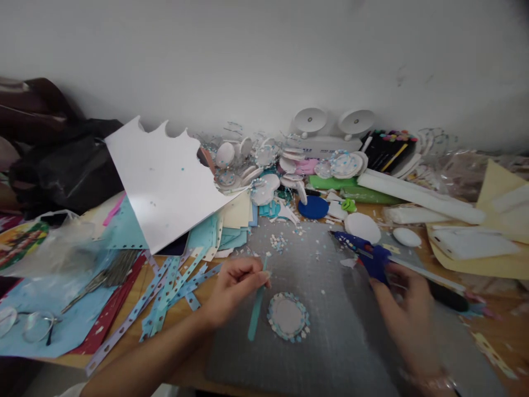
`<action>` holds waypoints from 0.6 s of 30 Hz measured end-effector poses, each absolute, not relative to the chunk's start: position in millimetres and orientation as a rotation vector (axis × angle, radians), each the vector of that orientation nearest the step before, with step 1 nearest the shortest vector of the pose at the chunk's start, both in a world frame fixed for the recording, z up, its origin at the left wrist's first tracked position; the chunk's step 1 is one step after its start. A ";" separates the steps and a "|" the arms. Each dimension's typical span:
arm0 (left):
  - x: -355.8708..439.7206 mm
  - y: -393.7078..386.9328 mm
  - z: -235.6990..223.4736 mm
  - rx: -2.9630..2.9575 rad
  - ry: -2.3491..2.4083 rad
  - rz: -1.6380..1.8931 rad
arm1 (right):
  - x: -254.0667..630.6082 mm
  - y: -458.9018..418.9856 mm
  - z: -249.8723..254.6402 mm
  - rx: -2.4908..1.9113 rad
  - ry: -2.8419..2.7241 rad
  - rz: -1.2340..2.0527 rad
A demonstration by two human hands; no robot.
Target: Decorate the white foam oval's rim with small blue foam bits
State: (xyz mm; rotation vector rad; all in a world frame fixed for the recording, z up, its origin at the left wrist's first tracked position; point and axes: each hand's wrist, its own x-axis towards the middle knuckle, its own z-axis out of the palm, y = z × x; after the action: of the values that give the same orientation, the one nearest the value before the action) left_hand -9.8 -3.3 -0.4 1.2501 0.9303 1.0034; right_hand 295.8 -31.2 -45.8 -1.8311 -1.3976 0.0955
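Note:
A thin teal craft stick [257,314] is pinched between the thumb and fingers of my left hand [239,284], its lower end slanting down over the grey mat. Just right of it lies a white round disc [289,315], edged with small pale blue and white pieces. My right hand [409,314] is wrapped round the handle of a blue hot glue gun [374,259], its dark nozzle pointing up and left. Tiny blue and white pieces [279,242] are scattered on the mat beyond both hands.
The grey mat [322,358] lies on a wooden table. Punched paper strips [169,298], a scalloped white sheet [165,176] and glasses [39,325] are on the left. Decorated white discs [264,187] crowd the back, beside a pen holder [388,151]. A white phone-like object [471,242] lies right.

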 end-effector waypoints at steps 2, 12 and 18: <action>-9.8 -3.5 -1.0 1.260 0.949 1.001 | 293.2 -22.2 -43.9 -1.929 -1.487 0.002; -8.1 -4.6 -0.3 1.315 0.926 0.988 | 280.4 1.8 -14.8 -2.006 -1.685 -0.168; -5.0 -3.5 6.0 1.347 0.945 0.969 | 248.9 6.5 22.2 -2.031 -1.036 0.281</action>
State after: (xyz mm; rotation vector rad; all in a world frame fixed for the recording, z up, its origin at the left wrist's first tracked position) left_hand -5.0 -3.5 6.0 1.3468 0.9446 0.9692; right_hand 248.9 6.5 22.2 -2.0309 -1.0360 0.2814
